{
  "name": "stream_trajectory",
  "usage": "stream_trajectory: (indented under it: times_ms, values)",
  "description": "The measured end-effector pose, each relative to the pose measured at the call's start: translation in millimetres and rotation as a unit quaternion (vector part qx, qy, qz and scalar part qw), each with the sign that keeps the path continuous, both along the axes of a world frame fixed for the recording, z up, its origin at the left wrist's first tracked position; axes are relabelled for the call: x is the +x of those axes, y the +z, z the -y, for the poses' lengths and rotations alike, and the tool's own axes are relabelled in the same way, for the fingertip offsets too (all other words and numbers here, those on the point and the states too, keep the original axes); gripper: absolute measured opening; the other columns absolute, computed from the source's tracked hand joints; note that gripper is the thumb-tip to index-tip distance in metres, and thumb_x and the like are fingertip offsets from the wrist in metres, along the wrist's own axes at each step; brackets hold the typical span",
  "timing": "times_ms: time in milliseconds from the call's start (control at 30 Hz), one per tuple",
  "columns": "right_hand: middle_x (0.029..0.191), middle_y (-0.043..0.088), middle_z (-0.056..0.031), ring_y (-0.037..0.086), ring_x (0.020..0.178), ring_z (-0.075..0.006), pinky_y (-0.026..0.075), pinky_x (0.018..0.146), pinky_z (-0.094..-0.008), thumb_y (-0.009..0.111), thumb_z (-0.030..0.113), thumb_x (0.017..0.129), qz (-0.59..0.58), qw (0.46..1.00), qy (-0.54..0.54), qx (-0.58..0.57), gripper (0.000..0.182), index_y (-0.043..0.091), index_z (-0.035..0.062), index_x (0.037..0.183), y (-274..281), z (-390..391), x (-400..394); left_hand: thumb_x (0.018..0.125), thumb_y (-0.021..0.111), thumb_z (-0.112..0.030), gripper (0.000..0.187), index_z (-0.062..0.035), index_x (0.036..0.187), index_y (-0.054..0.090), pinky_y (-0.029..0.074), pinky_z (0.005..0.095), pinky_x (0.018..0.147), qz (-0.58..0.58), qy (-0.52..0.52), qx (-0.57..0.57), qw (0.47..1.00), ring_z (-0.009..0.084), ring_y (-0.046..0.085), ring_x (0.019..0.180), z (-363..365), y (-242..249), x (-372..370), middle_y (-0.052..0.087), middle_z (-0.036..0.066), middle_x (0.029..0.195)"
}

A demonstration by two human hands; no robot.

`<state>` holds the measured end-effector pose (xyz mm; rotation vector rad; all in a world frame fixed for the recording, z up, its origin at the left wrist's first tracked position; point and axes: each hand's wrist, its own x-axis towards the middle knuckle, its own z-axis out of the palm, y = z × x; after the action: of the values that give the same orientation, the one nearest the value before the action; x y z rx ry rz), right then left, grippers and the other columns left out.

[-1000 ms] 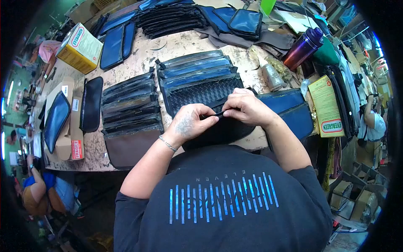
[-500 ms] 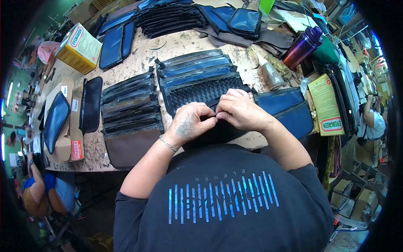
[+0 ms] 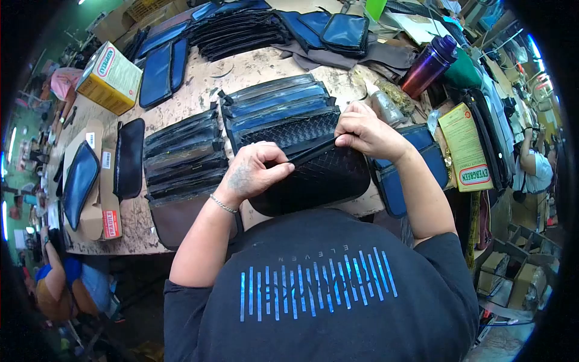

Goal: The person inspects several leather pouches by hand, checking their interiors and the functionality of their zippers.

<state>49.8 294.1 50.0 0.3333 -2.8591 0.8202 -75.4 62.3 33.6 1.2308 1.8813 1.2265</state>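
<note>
In front of my chest lies a black woven-pattern panel (image 3: 319,184) with a rounded lower edge. A narrow black edging strip (image 3: 312,149) runs along its upper side, stretched between my two hands. My left hand (image 3: 256,172) pinches the strip's left end between thumb and finger. At the other end, my right hand (image 3: 367,134) is closed on the strip, its thumb pressed against the fingers. Just beyond is a stack of overlapping blue and black panels (image 3: 271,105) with dark edges. How the strip is joined to the panel cannot be made out.
Left of my hands lie more layered dark panels (image 3: 184,157). A yellow and white can (image 3: 111,78) stands at the back left, near cardboard (image 3: 108,205). On the right are blue panels (image 3: 407,163), a purple bottle (image 3: 428,66), a glue-stained container (image 3: 386,107) and another Evergreen can (image 3: 464,145).
My hands have moved apart, the left to the left and the right up and to the right. The strip between them is now stretched out, and more of the black panel shows.
</note>
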Motion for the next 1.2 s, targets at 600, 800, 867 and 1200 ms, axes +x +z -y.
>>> stream_trajectory:
  times_ms: [600,800,867,1200]
  values:
    - [0.08,0.056,-0.0012,0.047,0.09,-0.0224,0.033,0.087,-0.04,0.061,0.018,0.074,0.002,0.999,0.022,0.034,0.009,0.06,0.0111,0.08,1.9,40.3,-16.9,0.076,0.065,-0.018,0.019,-0.0005,0.08,0.062,0.042,0.0258,0.057,-0.07,0.034,0.009,0.997,0.0118,0.052,0.061,-7.7,-0.2,10.2,0.056,0.004,0.065]
    - [0.077,0.056,-0.0004,0.047,0.082,-0.0219,0.035,0.078,-0.0341,0.064,0.014,0.07,0.011,1.0,-0.004,-0.013,0.008,0.061,0.0097,0.076,-2.0,26.3,-20.6,0.085,0.056,-0.024,0.025,-0.0005,0.082,0.062,0.034,0.0192,0.051,0.115,0.039,-0.125,0.985,0.0028,0.04,0.057,1.6,-3.7,-9.4,0.048,-0.006,0.061]
    - [0.078,0.057,0.0006,0.047,0.084,-0.0209,0.033,0.083,-0.0362,0.063,0.019,0.072,0.032,0.999,-0.021,0.02,0.01,0.062,0.01,0.077,-1.0,35.0,-20.6,0.086,0.054,-0.022,0.022,-0.0017,0.081,0.061,0.031,0.0186,0.052,0.169,0.032,-0.161,0.972,0.0027,0.037,0.058,2.1,-5.6,-7.3,0.043,-0.008,0.063]
    - [0.079,0.06,-0.0039,0.049,0.089,-0.0228,0.032,0.087,-0.0398,0.058,0.024,0.077,0.163,0.985,0.039,-0.037,0.015,0.063,0.0097,0.078,-6.0,57.3,-31.5,0.08,0.054,-0.012,0.019,0.0018,0.091,0.062,0.039,0.0186,0.062,0.104,-0.05,-0.202,0.973,0.0042,0.047,0.066,9.9,-2.0,-18.9,0.056,-0.002,0.072]
